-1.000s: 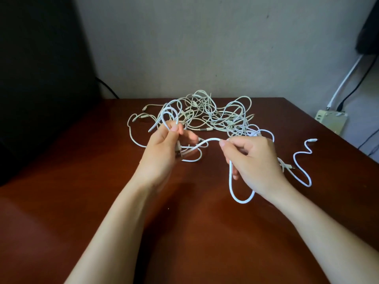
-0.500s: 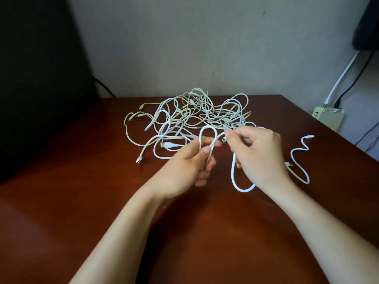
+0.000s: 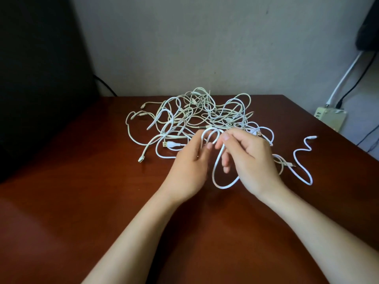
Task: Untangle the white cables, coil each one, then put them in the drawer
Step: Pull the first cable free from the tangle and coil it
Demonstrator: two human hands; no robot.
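White cable (image 3: 217,160): pinched by both the left hand (image 3: 189,162) and right hand (image 3: 249,158), loop hung between them, tangle (image 3: 201,117) lying just beyond.

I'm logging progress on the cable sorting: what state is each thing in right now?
Left hand: pinching the top of a cable loop.
Right hand: gripping the same cable.
Held cable: lifted, bent into loops, not yet a full coil.
Cable pile: still tangled on the table.
Loose cable end: lying snaked at the right.
Power strip: two cords plugged in.
Drawer: not in view.
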